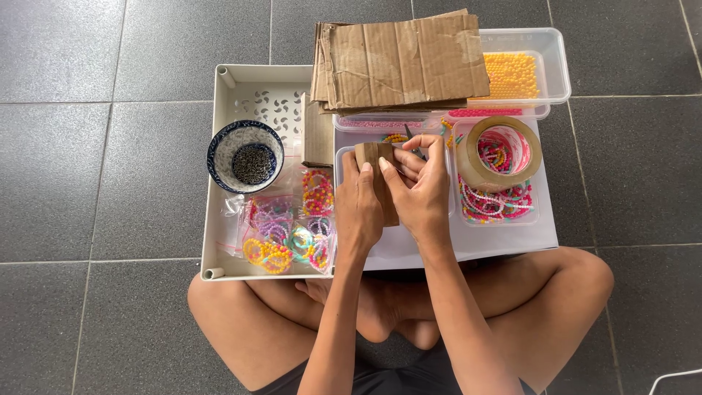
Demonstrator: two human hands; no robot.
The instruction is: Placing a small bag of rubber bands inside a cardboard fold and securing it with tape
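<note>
In the head view, both hands meet over a small strip of brown corrugated cardboard, a narrow rectangle standing on end in front of the white tray's right edge. The left hand wraps its fingers around the strip's left side; the right hand pinches the strip's top from the right, fingers curled, and a dark thin tool is partly hidden beneath them.

The tray is matt plastic, with a pierced pattern on its floor. In it sits one round ceramic bowl, blue-patterned, filled with tiny dark beads, and beside the bowl lie clear plastic bags of bright beaded bracelets.

Right of the tray, a stack of worn cardboard sheets covers clear plastic boxes: one holds orange beads. One roll of brown tape rests on a box of pink and mixed bead strings. All stands on a grey tiled floor.
</note>
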